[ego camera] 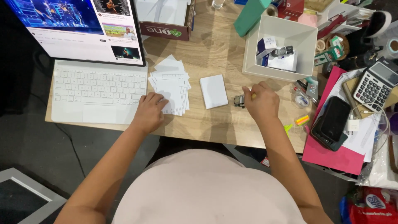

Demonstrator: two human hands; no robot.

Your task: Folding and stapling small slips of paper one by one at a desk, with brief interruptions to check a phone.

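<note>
Left hand (150, 111) presses flat on the fanned paper slips (172, 85); right hand (261, 101) closes around a small metal stamper (239, 101) (white pad (213, 91) between them) on the counter (215, 45).

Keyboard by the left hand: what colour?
White keyboard, beside the left hand; head view.

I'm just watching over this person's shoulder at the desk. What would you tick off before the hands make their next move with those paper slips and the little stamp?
1. Left hand rests on the stack of paper slips: ok.
2. Right hand grips the small stamp: ok.
3. White pad lies flat between the hands, uncovered: ok.
4. Slips squared up: not ok, they are fanned out.
5. Stamp face inked: cannot tell, it is hidden.
6. Keyboard apart from the slips: ok.
</note>
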